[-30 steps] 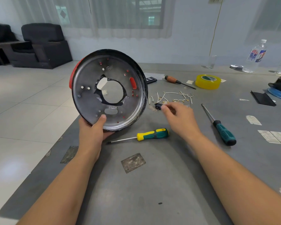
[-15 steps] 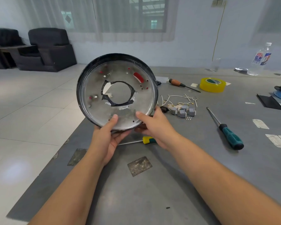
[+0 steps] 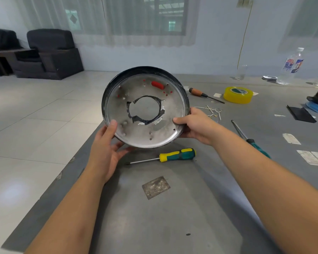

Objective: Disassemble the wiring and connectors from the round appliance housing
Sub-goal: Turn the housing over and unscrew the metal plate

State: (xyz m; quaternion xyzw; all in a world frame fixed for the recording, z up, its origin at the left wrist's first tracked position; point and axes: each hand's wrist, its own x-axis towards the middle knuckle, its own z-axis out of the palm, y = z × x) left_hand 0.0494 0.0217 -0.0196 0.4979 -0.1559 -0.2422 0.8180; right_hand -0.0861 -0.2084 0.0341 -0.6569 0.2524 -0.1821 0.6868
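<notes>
Above the near-left part of the grey table [image 3: 173, 217], held up off its surface, sits the round appliance housing [image 3: 145, 131], tilted so its silvery inner face looks back at the camera. Both hands carry it. Left hand [image 3: 106, 153] cups the lower-left rim, thumb laid on the inner face, fingers curled under and behind. Right hand [image 3: 195, 125] clamps the right rim, thumb on the inner face, fingers wrapped behind the edge. Neither hand holds a tool.

Step in hand, as I judge it: inspection, turning the housing to look for anything left to strip. Inner face looks nearly bare. Central cut-out [image 3: 144, 110] ringed with torn black tape; one red insert [image 3: 157, 85] near the top; scattered small holes. No wire visible on this face; the back is hidden.

Next move likely calls for checking the far side, or freeing a hand to work the red insert loose.

Just below the housing lies the yellow-green screwdriver [image 3: 176, 155], within easy reach. Behind the right hand, a loose cluster of pale wires [image 3: 212, 111] lies on the table, partly hidden.
</notes>
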